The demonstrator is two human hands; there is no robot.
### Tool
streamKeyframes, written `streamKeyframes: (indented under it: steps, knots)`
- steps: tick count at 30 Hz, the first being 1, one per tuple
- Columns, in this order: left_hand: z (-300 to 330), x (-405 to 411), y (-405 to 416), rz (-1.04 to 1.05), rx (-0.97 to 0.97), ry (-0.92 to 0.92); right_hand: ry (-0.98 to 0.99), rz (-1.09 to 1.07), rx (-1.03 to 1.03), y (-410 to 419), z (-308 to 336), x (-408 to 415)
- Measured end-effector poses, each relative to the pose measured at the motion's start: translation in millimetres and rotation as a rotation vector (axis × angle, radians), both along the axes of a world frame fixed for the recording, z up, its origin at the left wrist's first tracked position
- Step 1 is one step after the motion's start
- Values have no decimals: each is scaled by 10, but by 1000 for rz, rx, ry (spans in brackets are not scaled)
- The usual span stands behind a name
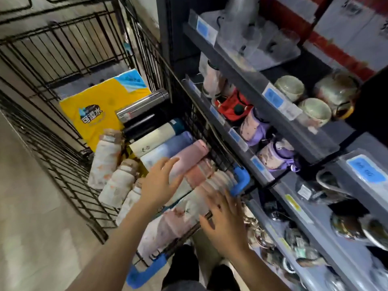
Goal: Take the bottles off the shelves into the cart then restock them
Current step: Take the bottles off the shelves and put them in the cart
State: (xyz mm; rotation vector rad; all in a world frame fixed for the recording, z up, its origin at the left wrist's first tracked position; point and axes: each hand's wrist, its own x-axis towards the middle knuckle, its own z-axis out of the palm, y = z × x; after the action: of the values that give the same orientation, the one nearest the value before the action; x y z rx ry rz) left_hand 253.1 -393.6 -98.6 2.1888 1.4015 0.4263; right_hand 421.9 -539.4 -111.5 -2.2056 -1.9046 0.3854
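Both grips are spread apart, fingers straight, clamped on nothing. Left hand [161, 181] lies flat with its fingertips touching a pink bottle [189, 158] in the cart. Right hand [225, 223], blurred, hovers open at 5 o'clock from it, over the cart's near rim and a pale floral bottle [168, 227]; whether it touches is unclear.

Bottles lie on their sides in a row inside the black wire cart [69, 181]: going toward 11 o'clock from the pink one, a blue-to-white bottle [168, 148], a cream bottle with a teal cap [155, 133], a black one [142, 122] and a steel one [142, 103]. At 9 o'clock lie three white floral bottles [105, 162]. Blue handle grips [240, 181] mark the cart's near corners.

Beyond the row, at 11 o'clock, a yellow bag [94, 106] carries Chinese characters, too blurred to read surely.

At 3 o'clock, grey shelves [294, 127] hold purple bottles [254, 127], a red pouch [231, 106] and pale lidded cups [289, 87]. Blue price labels [273, 97] on the shelf edges are illegible.
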Motion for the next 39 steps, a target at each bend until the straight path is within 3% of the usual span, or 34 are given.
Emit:
streamKeyframes:
  steps: [6,11,16,23,32,36,39]
  knots:
    - [-560,201,445,-177,-23,291,-50,6,-28,50,-29,10]
    - [-706,213,467,-203,78,279,6,11,-15,14,-108,56]
    - [-677,247,449,-161,51,301,70,49,74,-19,-173,104]
    - [-251,173,229,-120,147,321,108,105,93,-30,-99,182]
    - [59,-395,4,-1,259,175,122,50,97,-21,-123,133]
    - [75,-562,131,-8,213,83,103,-46,118,21,-195,-16]
    - [124,-616,230,17,117,-95,35,-199,194,99,-171,-203]
